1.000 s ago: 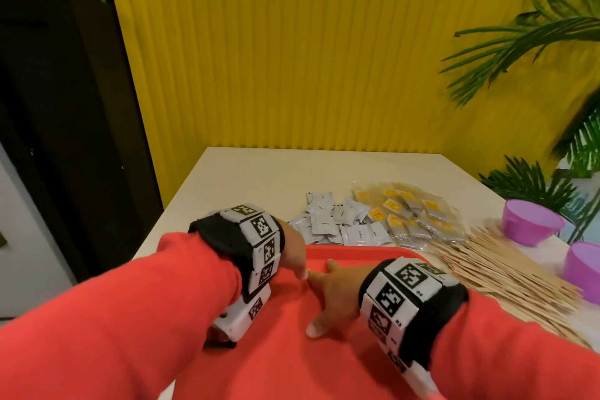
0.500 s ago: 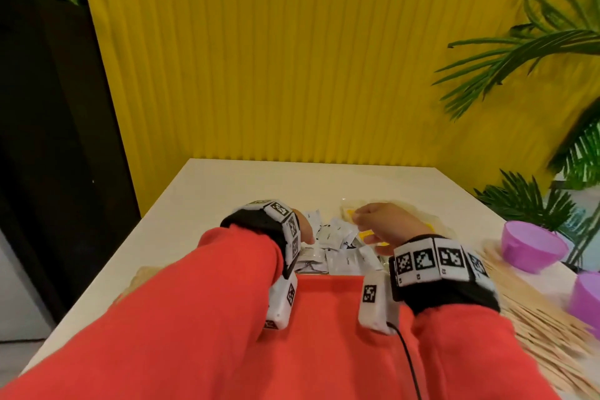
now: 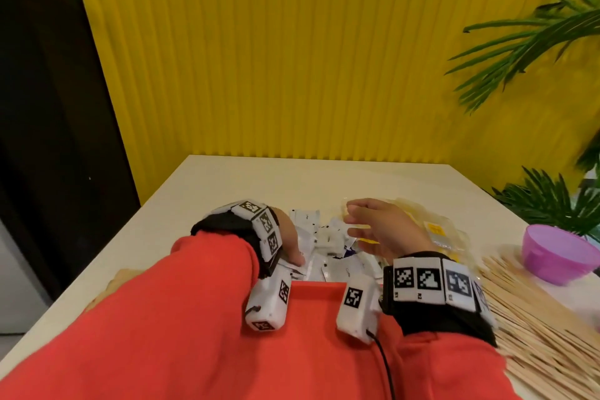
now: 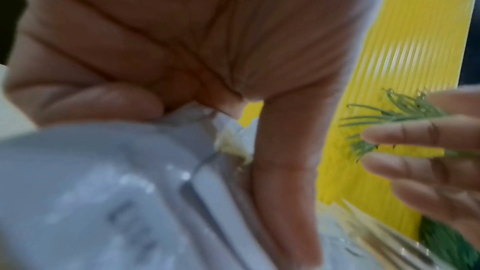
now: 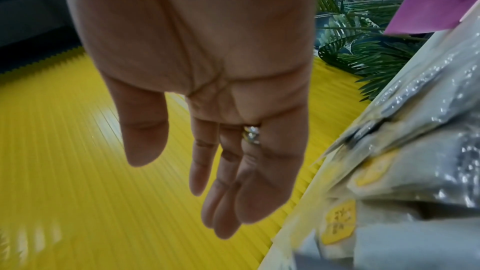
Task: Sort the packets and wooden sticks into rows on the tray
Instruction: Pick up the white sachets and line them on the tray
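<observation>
Left hand (image 3: 287, 239) sits down on the heap of small white paper packets (image 3: 328, 239) just beyond the far edge of the red plastic tray (image 3: 316, 299); in the left wrist view its fingers curl onto a white packet, thumb pressed alongside, so it is grasping one; right hand (image 3: 380, 230) hovers released, fingers straight and spread, above the clear packets with yellow labels (image 3: 436, 232) to the right of the white ones; flat wooden sticks (image 3: 532, 328) lie fanned on the cream table (image 3: 246, 182) to the right of the tray, near a purple plastic bowl (image 3: 558, 253); no packets show on the visible strip of tray; best, I judge, to pinch a single packet clear of its neighbours, and keep white and yellow kinds apart; against a second ago, both hands have left the tray surface and gone to the far piles, and the view has tipped lower.
</observation>
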Action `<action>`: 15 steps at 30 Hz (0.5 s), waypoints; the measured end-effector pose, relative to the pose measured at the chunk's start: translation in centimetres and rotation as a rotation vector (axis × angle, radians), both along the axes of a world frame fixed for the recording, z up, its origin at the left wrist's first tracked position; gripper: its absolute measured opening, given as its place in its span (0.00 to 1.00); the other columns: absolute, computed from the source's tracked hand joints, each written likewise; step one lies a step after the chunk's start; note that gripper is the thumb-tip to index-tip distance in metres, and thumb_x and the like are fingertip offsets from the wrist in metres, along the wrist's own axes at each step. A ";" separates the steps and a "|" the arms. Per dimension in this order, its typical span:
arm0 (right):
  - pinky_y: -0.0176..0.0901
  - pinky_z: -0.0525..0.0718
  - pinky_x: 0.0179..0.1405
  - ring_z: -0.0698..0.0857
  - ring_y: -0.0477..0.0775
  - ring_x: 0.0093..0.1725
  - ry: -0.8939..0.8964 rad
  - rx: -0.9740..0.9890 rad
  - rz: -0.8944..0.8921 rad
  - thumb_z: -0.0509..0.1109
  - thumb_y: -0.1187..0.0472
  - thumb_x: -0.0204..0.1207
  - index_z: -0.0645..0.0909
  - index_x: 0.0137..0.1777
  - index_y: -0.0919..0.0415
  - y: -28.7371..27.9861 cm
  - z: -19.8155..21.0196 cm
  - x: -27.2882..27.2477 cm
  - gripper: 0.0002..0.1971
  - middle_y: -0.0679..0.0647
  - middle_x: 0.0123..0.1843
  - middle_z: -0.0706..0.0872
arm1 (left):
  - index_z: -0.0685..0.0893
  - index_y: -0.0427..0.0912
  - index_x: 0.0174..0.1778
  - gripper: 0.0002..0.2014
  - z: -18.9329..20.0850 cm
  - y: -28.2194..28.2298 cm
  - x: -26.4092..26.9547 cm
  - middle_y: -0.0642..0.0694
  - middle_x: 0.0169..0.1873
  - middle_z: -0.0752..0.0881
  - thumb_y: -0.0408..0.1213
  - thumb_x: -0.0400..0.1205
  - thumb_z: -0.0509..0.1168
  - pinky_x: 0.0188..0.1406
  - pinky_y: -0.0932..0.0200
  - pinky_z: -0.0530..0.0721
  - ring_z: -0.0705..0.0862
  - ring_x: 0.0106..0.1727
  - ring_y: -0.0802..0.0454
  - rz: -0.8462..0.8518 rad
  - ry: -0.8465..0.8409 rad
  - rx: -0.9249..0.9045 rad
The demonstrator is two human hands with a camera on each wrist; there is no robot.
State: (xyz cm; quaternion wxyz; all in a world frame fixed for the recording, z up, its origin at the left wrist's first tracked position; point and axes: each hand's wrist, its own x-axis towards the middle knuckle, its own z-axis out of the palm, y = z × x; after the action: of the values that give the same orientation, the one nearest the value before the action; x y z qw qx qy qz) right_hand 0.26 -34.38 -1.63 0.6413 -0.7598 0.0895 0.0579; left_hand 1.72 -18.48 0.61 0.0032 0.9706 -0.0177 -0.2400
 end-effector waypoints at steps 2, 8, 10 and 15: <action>0.43 0.78 0.41 0.82 0.54 0.48 -0.011 0.029 0.002 0.65 0.58 0.80 0.80 0.49 0.52 0.0 0.0 0.0 0.03 0.53 0.49 0.83 | 0.79 0.37 0.66 0.28 0.2 0.6 0.2 0.43 0.64 0.82 0.54 0.78 0.67 0.61 0.56 0.74 0.80 0.64 0.46 -0.001 -0.066 -0.035; 0.42 0.77 0.41 0.80 0.53 0.51 -0.026 0.088 0.087 0.68 0.57 0.79 0.80 0.49 0.50 0.5 0.2 0.2 0.02 0.50 0.50 0.83 | 0.83 0.37 0.58 0.21 0.5 2.7 0.7 0.38 0.57 0.86 0.46 0.73 0.74 0.63 0.44 0.82 0.84 0.59 0.40 0.229 -0.139 -0.665; 0.43 0.79 0.43 0.82 0.54 0.51 -0.049 0.093 0.166 0.70 0.58 0.77 0.81 0.50 0.50 0.8 0.1 0.1 0.04 0.51 0.50 0.85 | 0.84 0.39 0.56 0.15 0.5 2.4 0.4 0.36 0.55 0.87 0.39 0.75 0.72 0.61 0.37 0.82 0.86 0.57 0.38 0.238 -0.118 -0.911; 0.36 0.81 0.32 0.86 0.48 0.36 -0.155 0.052 0.192 0.72 0.63 0.75 0.82 0.48 0.53 1.0 -0.1 -0.1 0.05 0.51 0.39 0.88 | 0.83 0.41 0.58 0.12 -0.1 1.0 -0.3 0.43 0.44 0.88 0.26 0.80 0.65 0.41 0.54 0.87 0.87 0.42 0.48 0.175 -0.066 -1.332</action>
State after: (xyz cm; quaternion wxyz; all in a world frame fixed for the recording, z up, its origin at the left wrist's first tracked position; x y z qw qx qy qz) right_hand 0.14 -33.40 -1.77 0.6573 -0.7502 -0.0349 0.0626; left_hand 1.39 -17.48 0.53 0.6202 0.7661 -0.0834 -0.1467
